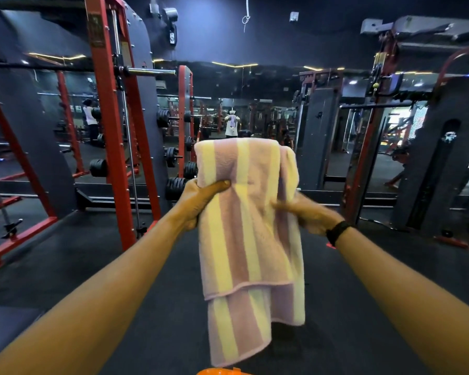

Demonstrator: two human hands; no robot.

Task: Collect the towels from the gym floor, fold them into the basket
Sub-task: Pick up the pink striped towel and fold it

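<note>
Striped towel (pixel 244 226) held up, long axis vertical, folded over at top.
L hand (pixel 201 201) pinching left edge; R hand (pixel 306 215) blurred, prob. gripping right edge; dark gym floor (pixel 146 266), red racks (pixel 106 117) behind.

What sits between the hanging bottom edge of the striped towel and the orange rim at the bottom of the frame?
Nothing. In the head view, only bare dark floor shows between the striped towel and the orange rim.

Both arms outstretched, left hand (pixel 198 201) gripping, right hand (pixel 306 215) blurred
</note>
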